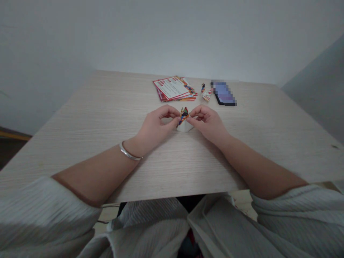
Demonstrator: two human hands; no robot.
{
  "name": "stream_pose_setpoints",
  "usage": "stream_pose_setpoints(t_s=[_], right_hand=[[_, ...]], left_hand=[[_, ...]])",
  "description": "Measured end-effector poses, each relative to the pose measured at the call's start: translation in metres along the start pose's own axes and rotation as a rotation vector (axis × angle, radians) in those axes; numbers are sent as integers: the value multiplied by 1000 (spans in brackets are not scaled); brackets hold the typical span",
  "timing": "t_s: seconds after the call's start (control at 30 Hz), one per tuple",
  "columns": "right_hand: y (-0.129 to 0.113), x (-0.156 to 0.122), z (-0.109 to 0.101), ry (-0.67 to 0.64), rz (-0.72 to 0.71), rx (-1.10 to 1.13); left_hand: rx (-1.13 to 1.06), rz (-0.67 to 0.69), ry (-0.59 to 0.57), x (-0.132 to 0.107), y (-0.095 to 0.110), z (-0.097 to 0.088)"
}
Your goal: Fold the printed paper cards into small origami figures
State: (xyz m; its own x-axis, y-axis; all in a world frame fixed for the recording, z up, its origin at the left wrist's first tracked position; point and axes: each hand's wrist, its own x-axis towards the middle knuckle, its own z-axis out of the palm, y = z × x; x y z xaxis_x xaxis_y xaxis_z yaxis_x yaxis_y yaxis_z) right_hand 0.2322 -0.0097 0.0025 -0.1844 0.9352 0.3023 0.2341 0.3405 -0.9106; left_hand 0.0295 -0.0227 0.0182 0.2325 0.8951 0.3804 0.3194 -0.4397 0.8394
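Note:
Between my two hands, above the middle of the table, is a small piece of folded paper, white below with a colourful printed part at the top. My left hand pinches its left side between thumb and fingers. On the right side, my right hand pinches it the same way. The fingertips hide part of the folds. Beyond my hands stands a small folded paper figure, white with coloured print and a raised narrow part.
A stack of printed paper sheets lies at the back of the pale wooden table. Right of the paper figure lies a phone, its screen blurred out. A wall runs along the table's far edge.

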Motion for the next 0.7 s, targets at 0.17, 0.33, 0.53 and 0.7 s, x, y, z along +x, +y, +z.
stream_pose_setpoints(t_s=[0.17, 0.33, 0.53, 0.7], right_hand=[[-1, -2, 2, -37, 19, 33], [-3, -4, 5, -112, 28, 52], [2, -3, 6, -87, 48, 38], [15, 2, 0, 2, 43, -67]], left_hand=[[-24, 58, 21, -2, 1, 1], [-41, 116, 62, -1, -3, 3], [-151, 7, -62, 2, -14, 5], [-119, -30, -146, 1, -21, 4]])
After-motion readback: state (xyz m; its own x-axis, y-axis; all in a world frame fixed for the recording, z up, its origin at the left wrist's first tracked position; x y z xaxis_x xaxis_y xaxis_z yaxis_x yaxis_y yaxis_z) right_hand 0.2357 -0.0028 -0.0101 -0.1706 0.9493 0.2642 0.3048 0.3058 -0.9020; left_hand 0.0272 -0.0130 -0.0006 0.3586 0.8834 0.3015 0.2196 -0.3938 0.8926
